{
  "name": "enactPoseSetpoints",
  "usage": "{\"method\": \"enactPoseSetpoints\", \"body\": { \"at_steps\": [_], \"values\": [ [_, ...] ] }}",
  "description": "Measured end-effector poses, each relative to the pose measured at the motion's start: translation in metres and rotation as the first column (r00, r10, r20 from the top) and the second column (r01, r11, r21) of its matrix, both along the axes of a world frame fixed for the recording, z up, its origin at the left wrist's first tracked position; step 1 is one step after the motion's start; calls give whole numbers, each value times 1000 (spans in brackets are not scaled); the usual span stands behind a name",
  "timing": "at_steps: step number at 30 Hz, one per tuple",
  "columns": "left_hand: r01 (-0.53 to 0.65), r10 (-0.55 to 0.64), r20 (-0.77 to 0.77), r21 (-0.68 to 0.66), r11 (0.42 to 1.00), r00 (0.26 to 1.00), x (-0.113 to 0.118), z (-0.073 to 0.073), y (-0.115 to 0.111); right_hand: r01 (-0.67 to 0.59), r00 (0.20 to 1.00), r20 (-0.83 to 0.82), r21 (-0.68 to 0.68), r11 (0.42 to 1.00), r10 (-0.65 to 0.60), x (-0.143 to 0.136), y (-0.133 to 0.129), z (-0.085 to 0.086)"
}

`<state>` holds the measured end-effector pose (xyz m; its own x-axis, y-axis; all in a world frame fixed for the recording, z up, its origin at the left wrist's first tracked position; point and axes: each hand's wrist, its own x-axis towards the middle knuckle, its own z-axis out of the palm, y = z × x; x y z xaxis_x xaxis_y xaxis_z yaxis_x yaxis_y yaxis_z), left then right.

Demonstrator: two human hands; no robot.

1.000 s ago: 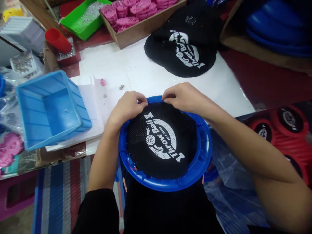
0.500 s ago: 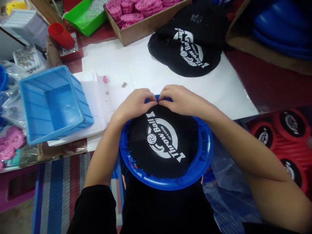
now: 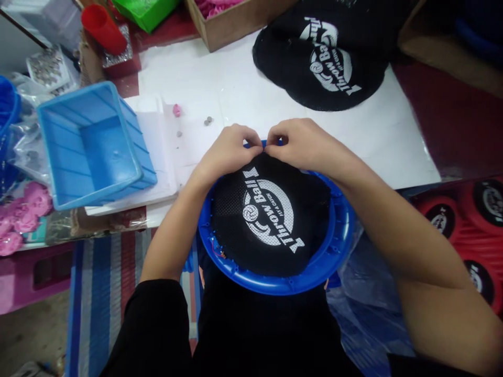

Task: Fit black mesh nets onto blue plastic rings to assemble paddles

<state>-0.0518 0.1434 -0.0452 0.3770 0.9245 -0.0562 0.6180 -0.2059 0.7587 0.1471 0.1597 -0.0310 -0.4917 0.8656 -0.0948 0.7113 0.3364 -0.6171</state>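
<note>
A blue plastic ring [image 3: 341,230] rests against my lap and the table's near edge. Inside it lies a round black mesh fabric disc [image 3: 231,220] with a white printed "Throw Ball" logo. My left hand [image 3: 234,148] pinches the disc's far edge at the top of the ring. Close beside it, my right hand [image 3: 296,141] pinches the same edge, the fingertips of both hands nearly touching. Along the right side the fabric lies inward of the ring's outer rim. A small wired part [image 3: 223,255] sits on the ring's lower left.
On the white sheet [image 3: 220,68] lie more printed black discs [image 3: 330,78]. A light blue bin [image 3: 98,146] stands at left, near a red cup [image 3: 102,29] and a tray of small metal parts [image 3: 47,68]. Red finished discs [image 3: 471,220] sit low at right.
The view has shifted, so the table things appear higher and somewhat to the right. Both hands keep pinching the fabric edge at the top of the ring.
</note>
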Motion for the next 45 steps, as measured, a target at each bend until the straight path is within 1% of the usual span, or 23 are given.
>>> {"method": "enactPoseSetpoints", "body": {
  "at_steps": [3, 5, 7, 9, 10, 12, 13, 14, 15, 17, 19, 20, 21, 23, 25, 28, 30, 32, 35, 37, 40, 42, 45],
  "values": [
    [22, -22, 21, -23, 999, 1000, -2, 0, 4, -33, 998, 43, -82, 996, 37, -3, 10, 5],
    [26, -25, 23, -50, 998, 999, -8, 1, 5, -60, 996, 56, -75, 995, 64, 0, 10, 9],
    [5, -5, -5, -60, 998, 1000, -18, 4, 2, -67, 997, 48, 31, 997, 65, 8, 1, 12],
    [-42, 38, -73, -57, 997, 997, -30, 9, -6, -71, 997, 30, 176, 982, 67, 22, -16, 12],
    [-71, 64, -119, -49, 996, 991, -35, 12, -12, -83, 996, 28, 227, 970, 79, 31, -26, 9],
    [-119, 117, -210, 6, 993, 971, -41, 19, -21, -131, 991, 52, 280, 951, 122, 47, -42, 2],
    [-118, 129, -241, 61, 991, 962, -41, 23, -25, -158, 987, 54, 289, 944, 148, 53, -48, -3],
    [-97, 126, -261, 121, 988, 957, -38, 27, -27, -177, 984, 50, 294, 939, 170, 59, -51, -7],
    [-48, 94, -271, 175, 983, 958, -34, 30, -27, -193, 981, 45, 295, 936, 188, 63, -52, -11],
    [121, -52, -285, 232, 965, 957, -23, 34, -22, -217, 976, 36, 297, 930, 216, 66, -50, -17],
    [316, -237, -332, 210, 925, 913, -12, 34, -14, -254, 967, 76, 313, 915, 243, 65, -44, -20],
    [385, -300, -366, 187, 904, 881, -8, 32, -9, -284, 958, 125, 324, 902, 257, 64, -41, -21],
    [427, -335, -403, 162, 890, 852, -6, 29, -5, -317, 945, 188, 337, 886, 267, 63, -39, -20],
    [447, -344, -468, 125, 886, 814, -4, 25, 0, -393, 901, 332, 351, 850, 280, 60, -36, -18],
    [444, -331, -516, 111, 889, 790, -4, 23, 0, -454, 853, 439, 354, 818, 284, 57, -37, -13],
    [459, -308, -591, 121, 880, 746, -1, 27, -10, -502, 816, 496, 352, 790, 297, 51, -43, -3],
    [479, -308, -630, 117, 870, 713, 2, 33, -19, -516, 817, 466, 330, 791, 339, 48, -47, 2],
    [496, -323, -643, 102, 863, 695, 4, 37, -26, -507, 842, 378, 307, 805, 386, 47, -49, 4],
    [497, -365, -611, 53, 866, 702, 1, 37, -26, -412, 910, 168, 281, 867, 379, 54, -49, 2],
    [495, -409, -530, 24, 868, 743, -6, 33, -20, -326, 943, 5, 231, 917, 334, 61, -47, 0],
    [489, -449, -322, 51, 871, 834, -18, 25, -9, -204, 951, -204, 145, 968, 231, 67, -45, -3],
    [449, -425, -204, 88, 889, 882, -24, 22, -5, -134, 948, -274, 107, 985, 159, 67, -46, -5],
    [348, -340, -97, 96, 933, 936, -27, 19, -3, -57, 960, -268, 113, 992, 85, 61, -48, -6]
  ]
}}
